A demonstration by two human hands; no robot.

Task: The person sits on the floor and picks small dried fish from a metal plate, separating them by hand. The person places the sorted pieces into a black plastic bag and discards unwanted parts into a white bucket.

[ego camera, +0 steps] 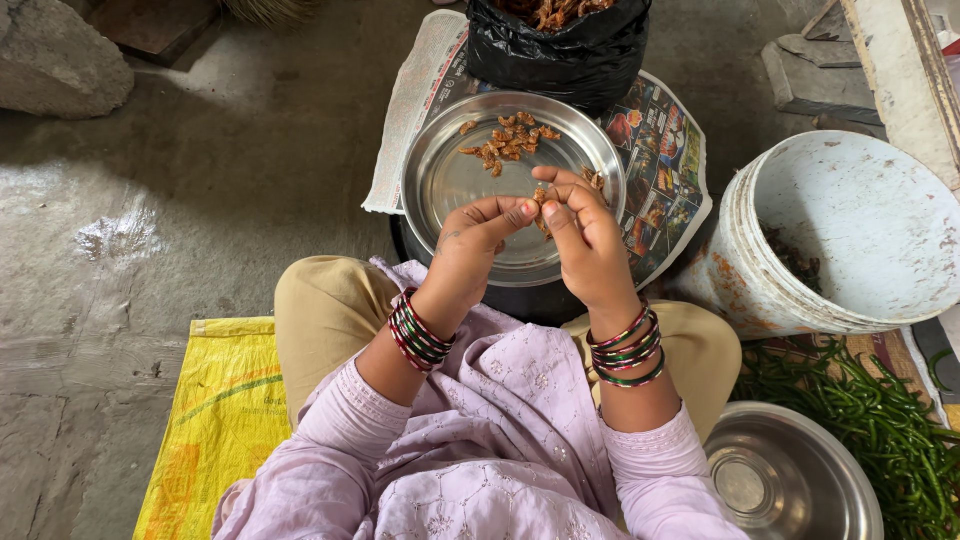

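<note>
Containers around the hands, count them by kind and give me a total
Steel plate: 1
Steel bowl: 1
White bucket: 1
Black bag: 1
Total: 4

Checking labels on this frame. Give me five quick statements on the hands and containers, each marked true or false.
1. Both hands, left hand and right hand, pinch one small brown piece over the steel plate. True.
2. The steel plate is bare. False: a small heap of brown pieces lies on it.
3. The black bag sits beyond the plate. True.
4. The white bucket is on the person's left. False: on the right.
5. Green chillies lie inside the steel bowl. False: beside it.
</note>
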